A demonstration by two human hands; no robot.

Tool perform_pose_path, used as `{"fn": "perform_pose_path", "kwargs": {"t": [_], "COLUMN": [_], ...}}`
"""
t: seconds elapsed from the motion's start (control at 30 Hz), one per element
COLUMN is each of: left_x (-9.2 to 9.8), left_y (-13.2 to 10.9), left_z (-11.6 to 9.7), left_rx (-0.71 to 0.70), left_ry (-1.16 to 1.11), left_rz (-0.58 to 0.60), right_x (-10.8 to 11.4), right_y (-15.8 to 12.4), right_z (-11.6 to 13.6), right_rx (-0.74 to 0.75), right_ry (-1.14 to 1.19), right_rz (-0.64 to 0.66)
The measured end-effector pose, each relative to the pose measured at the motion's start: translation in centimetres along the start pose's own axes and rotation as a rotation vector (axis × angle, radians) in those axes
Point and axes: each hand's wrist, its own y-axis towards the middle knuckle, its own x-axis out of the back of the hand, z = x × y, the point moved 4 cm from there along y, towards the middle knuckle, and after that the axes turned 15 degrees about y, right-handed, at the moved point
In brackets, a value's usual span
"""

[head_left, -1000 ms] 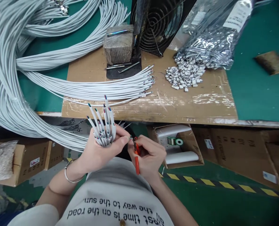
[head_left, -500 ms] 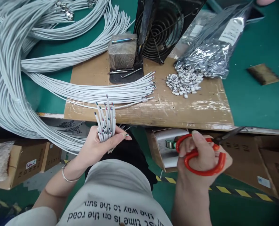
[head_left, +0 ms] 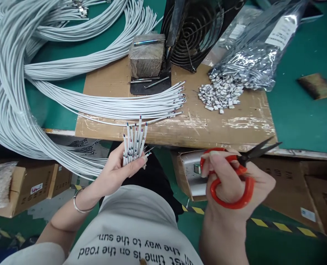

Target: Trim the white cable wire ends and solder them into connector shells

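My left hand is wrapped round a bundle of white cables, their cut ends pointing up with small coloured wire tips showing. The rest of this bundle trails off to the left below the table edge. In my right hand are scissors with red handles, held off to the right of the bundle. Their dark blades point right and stand slightly apart. Another bundle of white cables lies on the cardboard sheet, ends to the right.
Small white connectors lie heaped beside a silvery plastic bag. A black fan and a wrapped block stand at the back. More cable bundles cover the left. Cardboard boxes sit under the table.
My left hand has shifted right with the cable bundle. In my right hand the scissors have turned, and their blades now show slightly spread.
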Motion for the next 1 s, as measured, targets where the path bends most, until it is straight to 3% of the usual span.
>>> {"fn": "perform_pose_path", "kwargs": {"t": [0.23,0.37,0.6,0.73,0.87,1.0], "left_x": [-0.3,-0.5,-0.5,-0.1,0.2,-0.2], "left_y": [0.1,0.1,0.0,0.1,0.1,-0.1], "left_z": [0.3,0.0,0.2,0.3,-0.2,-0.5], "left_rx": [-0.013,-0.027,0.040,0.045,-0.038,-0.048], "left_ry": [0.071,0.067,-0.024,-0.028,0.013,0.000], "left_rz": [-0.002,-0.006,0.042,-0.050,-0.129,-0.048], "right_x": [-5.1,-7.2,-6.9,-6.3,-6.3,-6.7], "right_y": [-0.5,-0.5,-0.4,-0.5,-0.8,-1.2], "right_z": [1.2,1.3,0.9,0.5,0.5,0.0], "right_rx": [0.012,-0.029,-0.097,-0.125,-0.146,-0.232], "right_ry": [-0.122,-0.092,-0.031,-0.035,-0.028,0.031], "right_rz": [0.346,0.410,0.400,0.411,0.437,0.472]}}
